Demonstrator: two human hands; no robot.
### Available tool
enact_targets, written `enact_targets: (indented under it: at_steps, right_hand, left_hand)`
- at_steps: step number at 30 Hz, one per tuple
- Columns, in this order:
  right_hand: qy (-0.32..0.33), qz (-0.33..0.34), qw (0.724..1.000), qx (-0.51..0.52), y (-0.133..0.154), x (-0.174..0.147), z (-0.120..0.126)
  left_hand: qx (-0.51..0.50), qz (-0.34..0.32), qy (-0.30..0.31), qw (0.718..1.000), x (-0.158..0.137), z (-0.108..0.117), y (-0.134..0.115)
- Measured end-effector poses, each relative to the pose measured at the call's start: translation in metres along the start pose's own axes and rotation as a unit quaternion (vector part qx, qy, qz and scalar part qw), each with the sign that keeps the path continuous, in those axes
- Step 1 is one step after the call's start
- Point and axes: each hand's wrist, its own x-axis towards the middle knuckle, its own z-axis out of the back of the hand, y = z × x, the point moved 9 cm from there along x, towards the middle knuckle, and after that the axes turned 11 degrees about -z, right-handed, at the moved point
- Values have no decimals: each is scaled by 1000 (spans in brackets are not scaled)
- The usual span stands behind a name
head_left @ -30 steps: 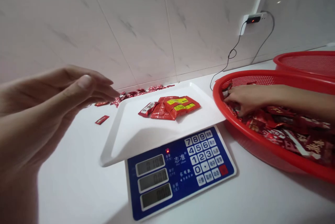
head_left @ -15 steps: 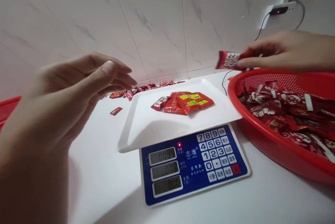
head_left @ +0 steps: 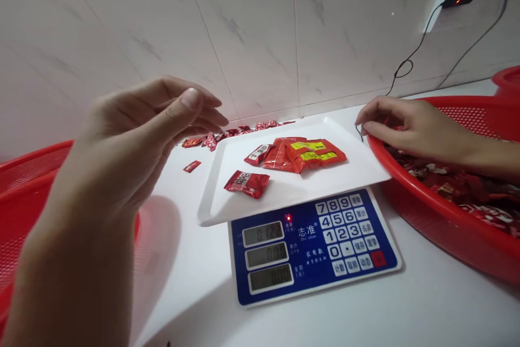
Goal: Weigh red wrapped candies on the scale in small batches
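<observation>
My left hand hovers left of the white scale tray, fingers stretched and apart, holding nothing. My right hand hangs over the near-left rim of the red basket, its fingers loosely curled and nothing visible in them. On the tray lie a red-and-white snack packet towards the front, a smaller packet behind it, and flat red packets with yellow labels. Beneath the tray, the blue panel of the digital scale shows a lit red light and three displays, the top one seemingly 0.122.
Many red packets fill the right basket. Another red basket stands at the left, behind my forearm. Loose packets lie along the tiled wall, with a small red one nearer. A cord runs from a wall socket.
My right hand has let go of a packet, which now lies on the tray's front left, and has moved over the basket. The scale's top reading has changed. The view has shifted slightly.
</observation>
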Motion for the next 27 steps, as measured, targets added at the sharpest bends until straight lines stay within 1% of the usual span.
enact_targets:
  at_steps: [3,6,12,17,21,27]
  right_hand:
    - [45,-2,998,-47,-7,-1,-14]
    - [59,-8,997,-58,-8,0,-18]
    - [43,-13,998,-44,-8,0,-16]
    - [51,-10,997,-49,-11,0,-17]
    - [37,-3,999,-25,-10,-1,-15]
    - [28,15,999,2,-8,0,-15]
  left_hand:
    - [11,-8,6,1000,-1,-1,0]
    - [7,-25,8,1000,-1,0,-2]
    - [3,-25,15,1000,-2,-1,-1]
    - [-3,-26,15,1000,-2,-2,-1]
    - [-4,-31,13,999,-3,-2,-2]
    - [25,-51,19,998,-3,-1,-3]
